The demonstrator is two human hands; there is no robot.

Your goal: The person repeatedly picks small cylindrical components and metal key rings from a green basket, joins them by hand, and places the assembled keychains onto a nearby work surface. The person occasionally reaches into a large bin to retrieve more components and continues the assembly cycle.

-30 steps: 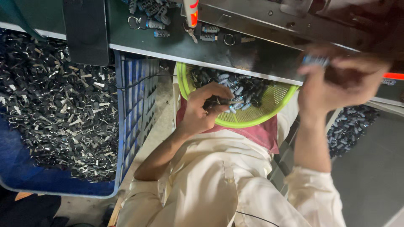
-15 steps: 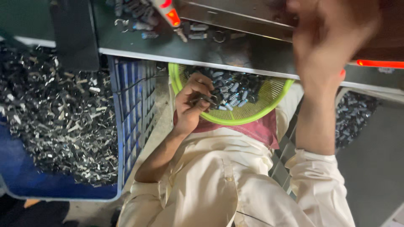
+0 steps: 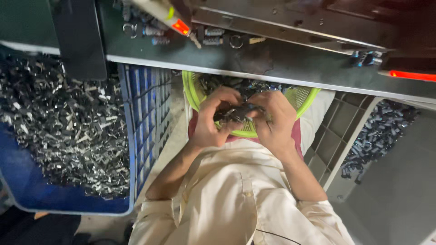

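A yellow-green plastic basket [image 3: 194, 96] sits on my lap under the bench edge, filled with small dark metal parts. My left hand [image 3: 212, 121] and my right hand [image 3: 274, 123] meet over the basket's near rim. Together they pinch a cluster of the small dark metal parts [image 3: 237, 113] between their fingertips. The fingers of both hands are curled tight around the cluster, so I cannot see how the parts fit together.
A blue crate [image 3: 147, 118] heaped with shiny metal pieces [image 3: 59, 127] stands at my left. At my right a grey crate [image 3: 337, 136] holds dark cylindrical parts [image 3: 379, 129]. The grey workbench [image 3: 281, 66] above carries springs, rings [image 3: 236, 41] and a red-lit bar [image 3: 411, 75].
My right hand has come down from the bench top to the basket and joined my left hand on the parts. The left hand stayed at the basket.
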